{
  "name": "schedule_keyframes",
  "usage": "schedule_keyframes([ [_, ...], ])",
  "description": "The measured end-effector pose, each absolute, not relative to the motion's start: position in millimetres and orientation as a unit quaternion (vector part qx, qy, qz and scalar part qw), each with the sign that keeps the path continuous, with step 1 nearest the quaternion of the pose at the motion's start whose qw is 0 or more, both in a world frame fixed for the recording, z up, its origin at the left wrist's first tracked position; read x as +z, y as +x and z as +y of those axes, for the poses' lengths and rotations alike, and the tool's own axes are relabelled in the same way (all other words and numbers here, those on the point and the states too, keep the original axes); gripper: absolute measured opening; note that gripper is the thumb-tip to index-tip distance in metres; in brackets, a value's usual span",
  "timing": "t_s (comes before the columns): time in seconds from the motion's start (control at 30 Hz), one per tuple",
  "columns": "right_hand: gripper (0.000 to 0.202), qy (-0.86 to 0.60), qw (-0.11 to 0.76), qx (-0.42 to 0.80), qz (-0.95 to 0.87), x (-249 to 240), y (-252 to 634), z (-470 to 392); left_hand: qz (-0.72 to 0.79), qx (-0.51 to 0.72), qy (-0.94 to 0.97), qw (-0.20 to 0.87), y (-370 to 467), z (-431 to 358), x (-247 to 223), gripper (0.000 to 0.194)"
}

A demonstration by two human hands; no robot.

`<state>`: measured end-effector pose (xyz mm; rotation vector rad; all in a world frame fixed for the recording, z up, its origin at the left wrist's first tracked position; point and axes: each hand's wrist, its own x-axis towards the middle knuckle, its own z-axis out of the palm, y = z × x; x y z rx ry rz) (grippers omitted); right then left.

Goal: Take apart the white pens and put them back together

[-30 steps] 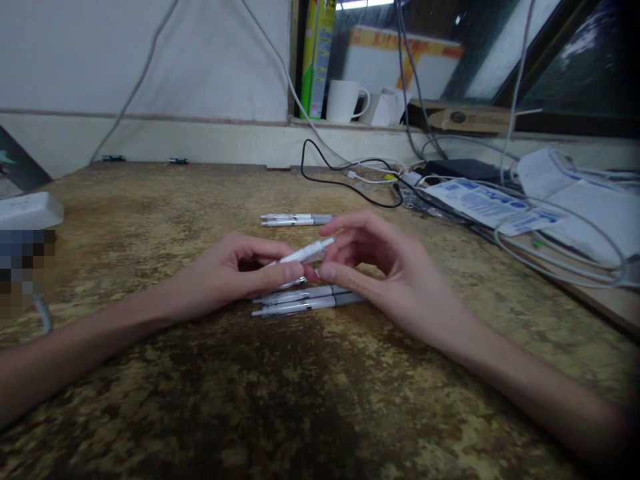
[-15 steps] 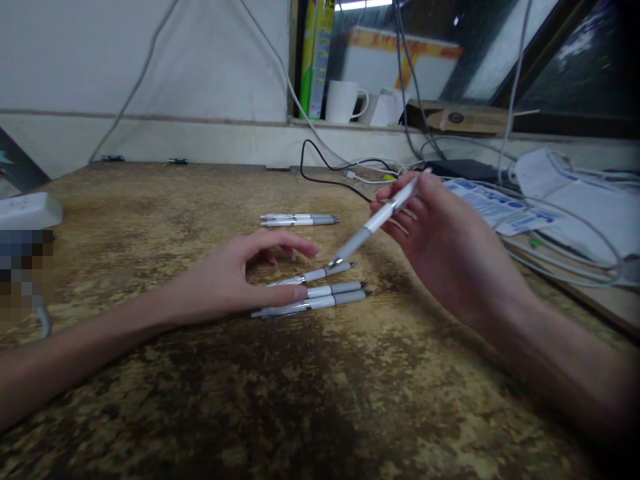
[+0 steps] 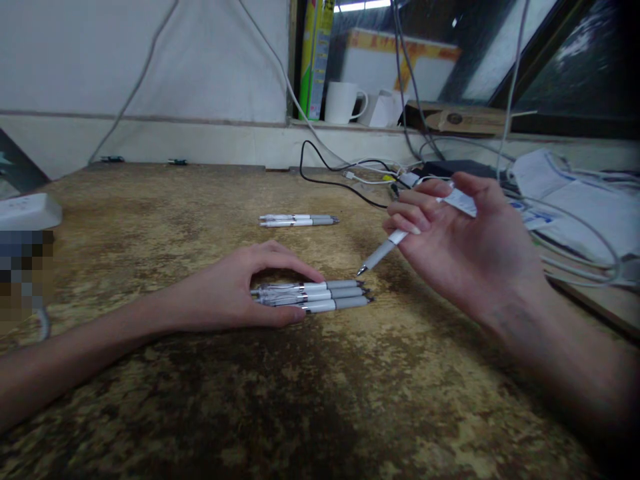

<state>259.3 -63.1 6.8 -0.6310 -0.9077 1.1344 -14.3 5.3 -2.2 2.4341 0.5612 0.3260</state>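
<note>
Three white pens [image 3: 320,295] with grey grips lie side by side on the worn wooden table, tips to the right. My left hand [image 3: 245,283] is closed round their sides, thumb on the near side and fingers on the far side. To the right, my right hand [image 3: 460,233] is raised, palm turned up, its fingers curled round another white pen [image 3: 379,257]. That pen slants down to the left, its tip close to the three pens; its upper part is partly hidden by the fingers. Farther back lie two more white pens [image 3: 299,221], side by side.
Cables, a black box [image 3: 455,172] and papers [image 3: 585,193] crowd the right back of the table [image 3: 280,393]. A white power strip [image 3: 30,211] is at the left edge. On the sill behind stand a white mug [image 3: 344,103] and a yellow-green can [image 3: 316,63].
My left hand has closed in on the three pens, and the slanted far one now lies against the others. My right hand has moved right and turned palm up with its pen.
</note>
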Motion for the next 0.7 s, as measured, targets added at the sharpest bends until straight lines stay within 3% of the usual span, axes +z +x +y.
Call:
schedule_keyframes([
  [0.27,0.017,-0.257,0.716,0.531,-0.373,8.1,261.7,-65.0,0.180,0.133,0.927,0.301,-13.0,4.9,-0.9,0.042],
  [0.7,0.014,-0.266,0.721,0.521,-0.371,8.4,260.9,-65.3,0.235,0.140,0.907,0.320,-12.2,6.0,-2.6,0.030],
])
